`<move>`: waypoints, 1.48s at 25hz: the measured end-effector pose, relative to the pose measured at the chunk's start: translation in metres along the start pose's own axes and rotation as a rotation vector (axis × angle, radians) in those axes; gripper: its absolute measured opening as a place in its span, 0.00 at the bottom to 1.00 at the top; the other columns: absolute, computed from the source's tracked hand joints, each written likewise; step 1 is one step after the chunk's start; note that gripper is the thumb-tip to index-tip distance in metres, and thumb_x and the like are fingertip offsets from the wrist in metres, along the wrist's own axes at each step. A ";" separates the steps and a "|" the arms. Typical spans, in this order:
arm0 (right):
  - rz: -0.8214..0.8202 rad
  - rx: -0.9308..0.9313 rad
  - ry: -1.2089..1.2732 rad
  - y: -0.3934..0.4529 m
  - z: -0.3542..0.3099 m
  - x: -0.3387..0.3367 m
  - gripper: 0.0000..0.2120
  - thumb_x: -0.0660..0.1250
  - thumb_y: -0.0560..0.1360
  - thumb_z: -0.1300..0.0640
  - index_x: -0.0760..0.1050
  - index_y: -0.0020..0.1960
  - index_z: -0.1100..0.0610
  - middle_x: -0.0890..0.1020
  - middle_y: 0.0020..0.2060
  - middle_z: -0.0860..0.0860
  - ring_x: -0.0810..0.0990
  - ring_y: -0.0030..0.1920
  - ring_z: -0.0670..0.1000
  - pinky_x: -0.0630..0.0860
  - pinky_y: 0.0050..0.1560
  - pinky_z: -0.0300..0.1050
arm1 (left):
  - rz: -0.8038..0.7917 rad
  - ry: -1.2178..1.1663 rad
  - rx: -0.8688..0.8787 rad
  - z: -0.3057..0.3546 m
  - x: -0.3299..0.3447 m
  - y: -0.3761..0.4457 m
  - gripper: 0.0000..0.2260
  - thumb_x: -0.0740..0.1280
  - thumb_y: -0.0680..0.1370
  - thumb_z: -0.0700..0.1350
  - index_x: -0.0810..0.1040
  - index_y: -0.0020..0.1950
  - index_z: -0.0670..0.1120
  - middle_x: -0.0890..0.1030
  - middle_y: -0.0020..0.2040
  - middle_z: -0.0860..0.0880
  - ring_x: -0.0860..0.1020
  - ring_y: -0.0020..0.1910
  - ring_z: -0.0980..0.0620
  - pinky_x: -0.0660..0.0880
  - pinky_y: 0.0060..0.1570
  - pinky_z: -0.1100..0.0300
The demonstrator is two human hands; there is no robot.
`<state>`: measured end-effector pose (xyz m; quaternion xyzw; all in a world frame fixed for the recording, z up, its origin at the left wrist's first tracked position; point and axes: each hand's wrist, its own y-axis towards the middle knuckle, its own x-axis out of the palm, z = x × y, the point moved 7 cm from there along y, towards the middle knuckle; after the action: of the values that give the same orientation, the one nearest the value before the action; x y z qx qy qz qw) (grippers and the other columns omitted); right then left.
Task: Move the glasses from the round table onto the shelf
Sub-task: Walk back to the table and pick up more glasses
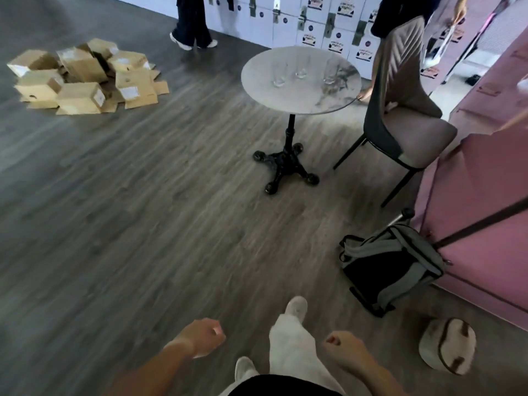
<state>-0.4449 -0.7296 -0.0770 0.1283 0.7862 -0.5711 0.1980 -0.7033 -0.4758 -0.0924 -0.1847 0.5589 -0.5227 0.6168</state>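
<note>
A round marble-topped table (303, 101) on a black pedestal stands ahead of me on the wood floor. Three clear glasses stand upright on its far half: one at the left (279, 76), one in the middle (301, 68), one at the right (330, 72). My left hand (201, 337) and my right hand (344, 350) hang low near my legs, far from the table. Both have their fingers curled in and hold nothing. No shelf can be made out for sure in this view.
A grey chair (405, 110) stands right of the table. A pink cabinet (485, 195) runs along the right, with a grey backpack (391, 261) and a round pouch (447, 345) at its foot. Cardboard boxes (83, 78) are piled at far left. A person (193, 21) stands by white lockers (314, 27).
</note>
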 end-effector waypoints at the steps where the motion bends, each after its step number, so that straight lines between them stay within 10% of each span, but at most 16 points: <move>1: -0.001 0.009 -0.006 0.016 -0.005 -0.013 0.16 0.62 0.62 0.38 0.80 0.37 0.49 0.82 0.35 0.42 0.80 0.41 0.45 0.72 0.43 0.39 | -0.010 0.012 0.011 0.008 -0.013 0.018 0.11 0.64 0.76 0.55 0.82 0.52 0.53 0.77 0.42 0.56 0.78 0.46 0.55 0.74 0.53 0.62; 22: -0.031 -0.006 0.044 0.223 -0.196 -0.331 0.07 0.64 0.77 0.50 0.77 0.45 0.53 0.83 0.52 0.49 0.80 0.54 0.47 0.74 0.58 0.41 | 0.005 0.010 0.112 0.265 -0.313 0.259 0.09 0.61 0.72 0.56 0.80 0.42 0.56 0.81 0.42 0.58 0.79 0.39 0.59 0.79 0.48 0.59; 37: 0.185 -0.168 0.098 0.352 -0.447 -0.541 0.08 0.65 0.72 0.51 0.81 0.44 0.54 0.84 0.42 0.49 0.83 0.47 0.51 0.79 0.54 0.49 | 0.219 -0.034 0.289 0.391 -0.605 0.414 0.04 0.62 0.75 0.54 0.76 0.43 0.59 0.81 0.48 0.57 0.79 0.45 0.58 0.76 0.47 0.62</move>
<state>0.1128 -0.1809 -0.0075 0.2111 0.8248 -0.4756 0.2211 -0.0729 0.0598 -0.0082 -0.0410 0.4841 -0.5240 0.6995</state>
